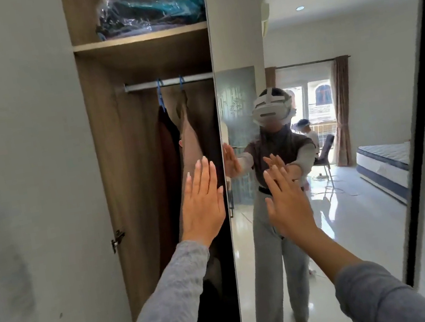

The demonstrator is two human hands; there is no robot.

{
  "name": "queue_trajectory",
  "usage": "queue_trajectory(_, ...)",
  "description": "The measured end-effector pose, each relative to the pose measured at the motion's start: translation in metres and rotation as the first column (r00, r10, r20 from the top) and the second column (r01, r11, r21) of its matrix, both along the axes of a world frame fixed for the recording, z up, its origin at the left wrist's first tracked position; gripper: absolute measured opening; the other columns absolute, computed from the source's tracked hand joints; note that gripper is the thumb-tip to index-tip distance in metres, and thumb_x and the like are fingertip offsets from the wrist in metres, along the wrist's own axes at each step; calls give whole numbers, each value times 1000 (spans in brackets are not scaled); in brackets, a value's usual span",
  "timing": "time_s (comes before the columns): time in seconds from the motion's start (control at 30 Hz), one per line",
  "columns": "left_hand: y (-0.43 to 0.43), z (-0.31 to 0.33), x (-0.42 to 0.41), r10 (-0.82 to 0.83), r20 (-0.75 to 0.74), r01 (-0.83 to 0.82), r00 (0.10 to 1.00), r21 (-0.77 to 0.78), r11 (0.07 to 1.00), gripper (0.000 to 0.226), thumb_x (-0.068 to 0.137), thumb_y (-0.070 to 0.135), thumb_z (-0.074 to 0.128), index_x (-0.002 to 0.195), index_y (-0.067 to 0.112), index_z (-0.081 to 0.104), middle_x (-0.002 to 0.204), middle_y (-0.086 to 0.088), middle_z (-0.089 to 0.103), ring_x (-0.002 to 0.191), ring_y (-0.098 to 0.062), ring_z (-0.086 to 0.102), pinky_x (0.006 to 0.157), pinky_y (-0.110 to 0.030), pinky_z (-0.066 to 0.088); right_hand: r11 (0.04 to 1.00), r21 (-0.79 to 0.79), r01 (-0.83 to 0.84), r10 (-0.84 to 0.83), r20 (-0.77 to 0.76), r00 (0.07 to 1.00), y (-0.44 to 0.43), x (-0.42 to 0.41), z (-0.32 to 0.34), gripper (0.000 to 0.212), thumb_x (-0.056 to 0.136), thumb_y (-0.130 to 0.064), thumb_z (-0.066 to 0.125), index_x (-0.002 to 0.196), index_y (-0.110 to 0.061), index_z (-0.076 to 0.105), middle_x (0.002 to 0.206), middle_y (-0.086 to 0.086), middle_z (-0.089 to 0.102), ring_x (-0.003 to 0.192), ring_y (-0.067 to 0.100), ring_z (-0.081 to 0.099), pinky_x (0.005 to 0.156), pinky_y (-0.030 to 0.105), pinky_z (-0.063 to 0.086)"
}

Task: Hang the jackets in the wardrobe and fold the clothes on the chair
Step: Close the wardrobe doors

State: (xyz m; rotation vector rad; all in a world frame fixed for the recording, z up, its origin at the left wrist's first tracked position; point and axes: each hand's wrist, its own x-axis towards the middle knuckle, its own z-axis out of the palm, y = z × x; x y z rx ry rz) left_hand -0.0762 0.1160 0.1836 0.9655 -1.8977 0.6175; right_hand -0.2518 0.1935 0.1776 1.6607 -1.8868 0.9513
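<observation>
a person's right hand lies flat on the mirrored door of a wardrobe, fingers straight and together, gripping nothing; the left hand, equally flat and outstretched, is raised just beside the door's edge, contact there unclear. inside, a dark jacket and a tan jacket hang on blue hangers from the rail, their lower halves hidden by the left sleeve and door. a plastic-wrapped bundle sits on the shelf above, cut off at the top
</observation>
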Motion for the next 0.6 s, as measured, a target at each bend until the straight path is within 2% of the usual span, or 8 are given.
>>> queue_trajectory(0.17,42,-21,87,110,42,-113,993,91,989,53,101,33,14,148,8,20,156,-9,20,145,-22,16,116,-43,22,987,81,-141,141,14,990,23,75,-23,58,97,-23,39,150,-19,17,159,3,7,147,20,0,118,40,7)
queue_trajectory(0.23,53,-16,130,161,19,-162,987,94,982,53,100,31,18,148,7,23,156,-9,22,145,-22,16,117,-43,21,974,103,-204,200,48,979,26,109,-26,58,97,-24,39,150,-19,17,159,3,7,147,19,-1,118,40,8)
queue_trajectory(0.33,68,-4,183,244,-13,-243,970,78,967,54,99,29,25,148,7,24,156,-9,21,145,-21,14,118,-41,17,958,79,-276,272,53,961,31,151,-17,57,96,-21,42,150,-17,22,159,4,10,147,20,2,119,43,11)
queue_trajectory(0.47,76,9,254,294,-57,-289,954,74,954,55,99,29,23,150,9,16,158,-7,13,146,-20,6,118,-39,8,928,11,-371,370,51,928,28,219,10,55,98,-24,40,150,-19,22,159,1,11,147,18,2,118,37,7)
queue_trajectory(0.6,69,19,322,295,-117,-291,948,47,956,56,97,28,24,148,8,13,157,-11,17,145,-23,10,119,-37,5,896,-53,-440,442,39,896,12,297,36,53,99,-26,39,149,-21,21,159,-2,10,147,15,1,116,31,5)
